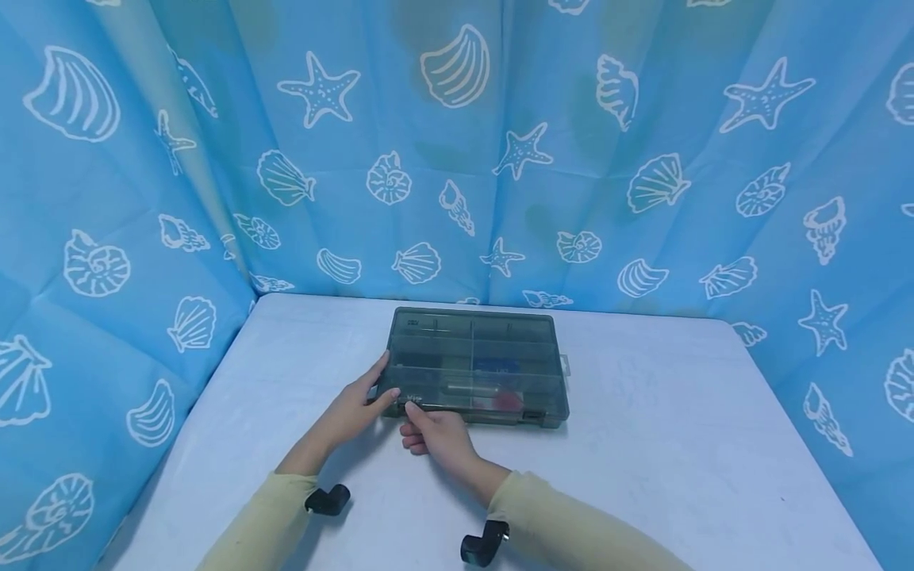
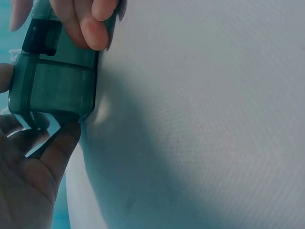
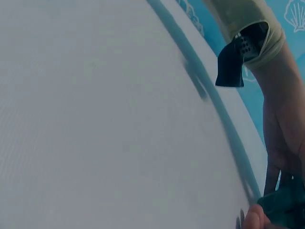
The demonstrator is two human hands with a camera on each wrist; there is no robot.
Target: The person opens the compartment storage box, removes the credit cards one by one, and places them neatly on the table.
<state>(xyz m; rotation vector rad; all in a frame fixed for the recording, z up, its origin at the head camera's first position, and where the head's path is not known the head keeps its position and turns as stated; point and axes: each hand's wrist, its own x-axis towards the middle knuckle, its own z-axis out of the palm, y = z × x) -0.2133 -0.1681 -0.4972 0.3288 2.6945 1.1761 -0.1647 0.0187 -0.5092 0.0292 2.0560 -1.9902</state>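
Observation:
A dark translucent storage box (image 1: 432,349) with a divided inside lies flat on the white table, its lid down. My left hand (image 1: 348,416) grips its near left corner, thumb over the lid and fingers along the left side. At the front edge, my right hand (image 1: 448,444) has its thumb by the left latch and its other fingers curled against the front wall. The left wrist view shows that dark latch (image 2: 42,37) beside the right fingertips. Through the lid appear a red item (image 1: 508,399), a pale long item and a blue item (image 1: 496,365), all blurred.
White cloth covers the table (image 1: 664,444). A blue curtain (image 1: 457,143) with white shells and starfish stands behind and at both sides. A clear hang tab (image 1: 566,365) juts from the box's right side. Black wrist mounts (image 1: 485,543) stick out from the sleeves.

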